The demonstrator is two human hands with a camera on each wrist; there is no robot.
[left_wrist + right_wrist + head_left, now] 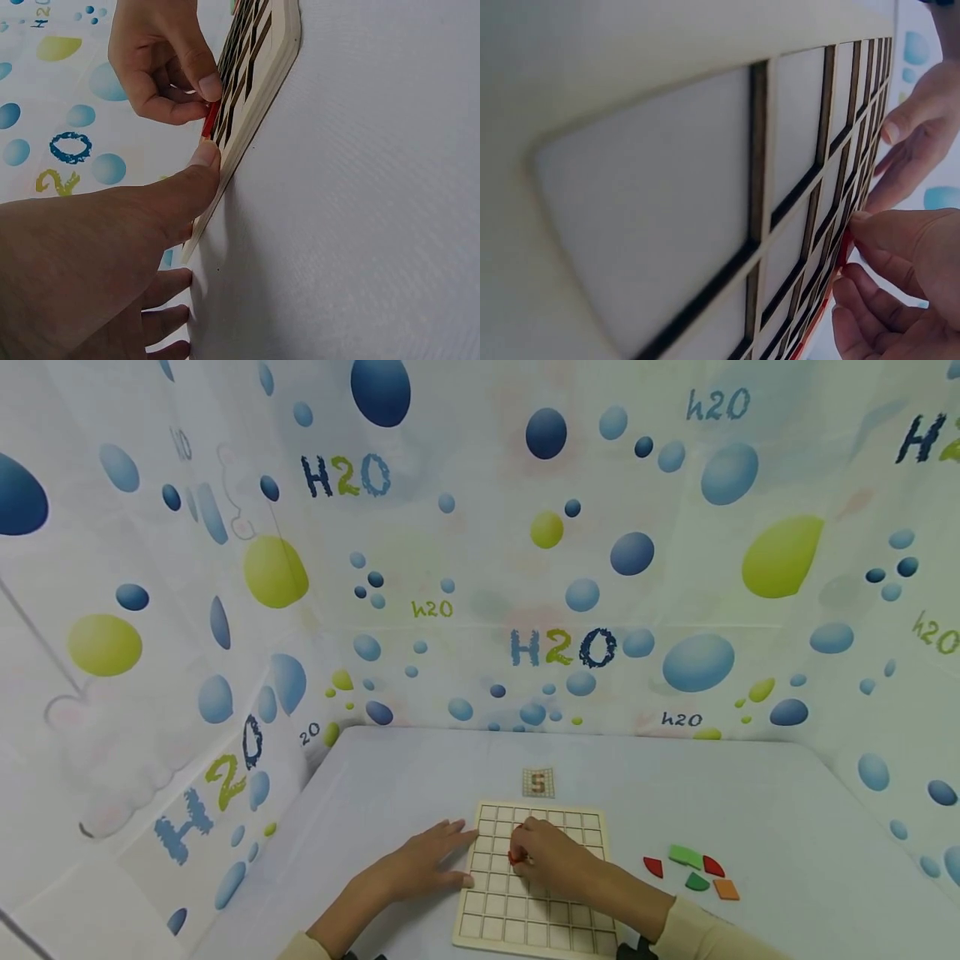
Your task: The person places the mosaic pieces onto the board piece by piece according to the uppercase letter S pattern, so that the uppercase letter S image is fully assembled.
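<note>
A pale wooden grid board (pixel 470 925) lies on the table in front of me. My right hand (pixel 553 858) is over its upper middle and pinches a small red piece (pixel 211 120) between thumb and fingers, right at the grid. More red (pixel 811 330) shows on the board beneath that hand in the right wrist view; its outline is mostly hidden. On the board's left side, my left hand (pixel 422 862) lies with spread fingers. Its thumb (pixel 204 155) touches the board's edge, and it holds nothing.
Behind the board lies a small card with an S-like figure (pixel 537 782). To the right are loose pieces: red (pixel 653 867), light green (pixel 686 856), another red (pixel 713 866), dark green (pixel 697 882) and orange (pixel 726 889). A patterned curtain (pixel 480 560) surrounds the white table (pixel 405 768).
</note>
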